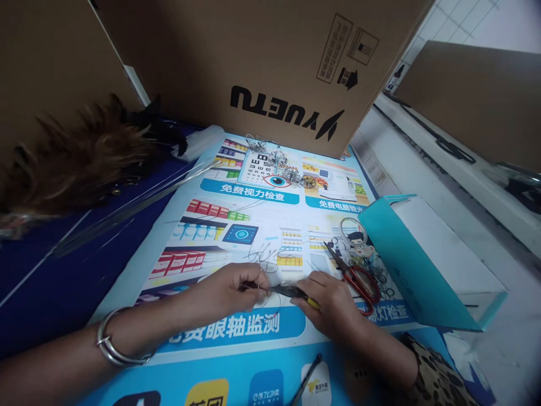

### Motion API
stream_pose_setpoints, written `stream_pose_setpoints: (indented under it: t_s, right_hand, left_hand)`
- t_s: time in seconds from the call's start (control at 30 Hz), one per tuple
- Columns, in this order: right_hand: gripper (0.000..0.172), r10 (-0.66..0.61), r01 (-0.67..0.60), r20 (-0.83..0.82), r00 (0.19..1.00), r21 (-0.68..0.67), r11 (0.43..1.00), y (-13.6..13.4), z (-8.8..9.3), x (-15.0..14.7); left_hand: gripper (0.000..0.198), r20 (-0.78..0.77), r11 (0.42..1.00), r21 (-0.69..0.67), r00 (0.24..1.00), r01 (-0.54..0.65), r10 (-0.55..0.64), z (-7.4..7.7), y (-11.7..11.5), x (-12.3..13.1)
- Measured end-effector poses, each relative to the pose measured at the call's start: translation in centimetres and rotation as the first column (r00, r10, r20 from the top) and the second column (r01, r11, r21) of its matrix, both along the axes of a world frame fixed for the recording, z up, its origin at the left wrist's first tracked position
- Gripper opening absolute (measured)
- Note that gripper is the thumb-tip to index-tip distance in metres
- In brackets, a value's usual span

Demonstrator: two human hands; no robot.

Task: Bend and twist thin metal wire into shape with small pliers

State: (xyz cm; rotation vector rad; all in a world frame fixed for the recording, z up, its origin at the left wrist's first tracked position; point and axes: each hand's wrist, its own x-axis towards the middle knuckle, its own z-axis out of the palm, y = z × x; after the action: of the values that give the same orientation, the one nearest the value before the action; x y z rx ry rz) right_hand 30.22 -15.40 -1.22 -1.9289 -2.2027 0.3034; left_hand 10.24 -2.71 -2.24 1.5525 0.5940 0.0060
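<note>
My left hand (249, 286), with a silver bangle on its wrist, pinches a thin wire near the middle of the printed sheet. My right hand (327, 301) is wrapped round a pair of pliers (289, 290) with yellow on the handle. Their dark jaws point left and meet the wire at my left fingertips. Just above lie loose bits of cut wire (264, 256). To the right of my right hand rest red-handled scissors (361, 285), beside a scatter of small wire rings (382, 276) and a coil of silver wire (353, 230).
A turquoise open box (422, 270) stands at the right. Behind the sheet rises a large cardboard box (190, 73), with tangled wire pieces (283, 163) before it. Long straight wires (147, 197) and brown feathers (80, 152) lie at the left. A dark thin tool (307, 379) lies in front.
</note>
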Motion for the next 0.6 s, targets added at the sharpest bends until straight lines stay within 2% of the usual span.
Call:
stream_pose_setpoints:
  t_s: [0.2, 0.4, 0.6]
  right_hand:
    - [0.017, -0.007, 0.006, -0.022, 1.000, -0.031, 0.999, 0.0, 0.1, -0.2]
    - [0.018, 0.041, -0.041, 0.007, 0.999, 0.007, 0.999, 0.0, -0.1, -0.1]
    - [0.017, 0.109, -0.135, 0.208, 0.972, 0.116, 0.984, 0.0, 0.5, 0.1]
  left_hand:
    - [0.013, -0.001, 0.999, 0.029, 0.999, -0.033, 0.033, -0.1, -0.1, 0.1]
    - [0.012, -0.013, 0.999, 0.015, 0.999, -0.030, 0.030, 0.7, -0.2, 0.1]
    - [0.014, 0.003, 0.998, 0.054, 1.000, -0.013, 0.012, 1.0, -0.2, 0.1]
